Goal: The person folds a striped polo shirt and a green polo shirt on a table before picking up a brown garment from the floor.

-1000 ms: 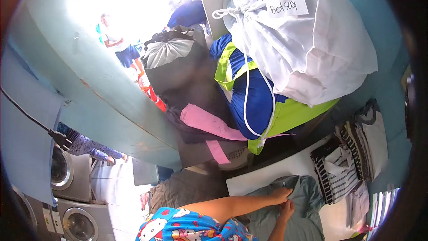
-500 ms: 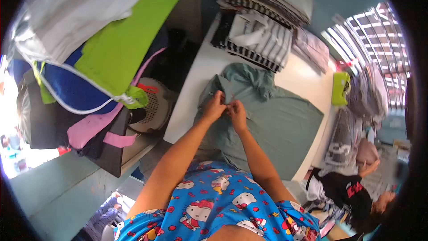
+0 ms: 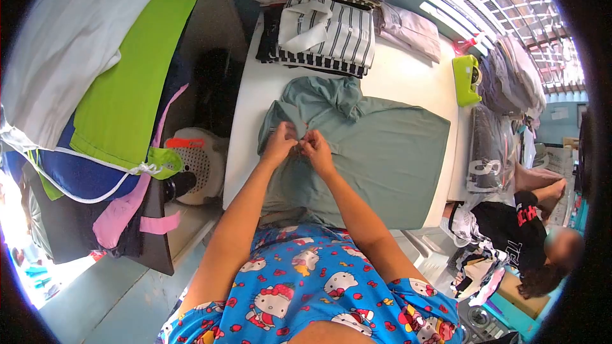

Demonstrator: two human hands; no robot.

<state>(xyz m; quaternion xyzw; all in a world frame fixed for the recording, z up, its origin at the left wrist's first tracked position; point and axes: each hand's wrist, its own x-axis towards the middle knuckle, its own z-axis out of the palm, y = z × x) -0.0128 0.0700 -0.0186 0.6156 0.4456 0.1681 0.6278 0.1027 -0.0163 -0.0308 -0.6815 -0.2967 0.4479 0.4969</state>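
Observation:
A grey-green shirt (image 3: 389,159) lies spread over the white table (image 3: 408,83), its collar end bunched towards the upper left. On its left part, my left hand (image 3: 280,144) has its fingers closed on the cloth near the front opening. Close beside it on the right, my right hand (image 3: 315,149) pinches the edge of the same cloth. The fingertips of both hands nearly meet, and any small part between them is too small to make out.
Folded striped shirts (image 3: 338,32) and a pale pink folded garment (image 3: 411,28) lie at the table's far side. A green tape dispenser (image 3: 466,81) stands at the right edge. Green cloth (image 3: 127,102) hangs at left. A person in black (image 3: 510,236) sits at right.
The view has shifted, so the table and shirt appear further left. Both hands stay on the cloth, fingers still together. The person at right has changed posture.

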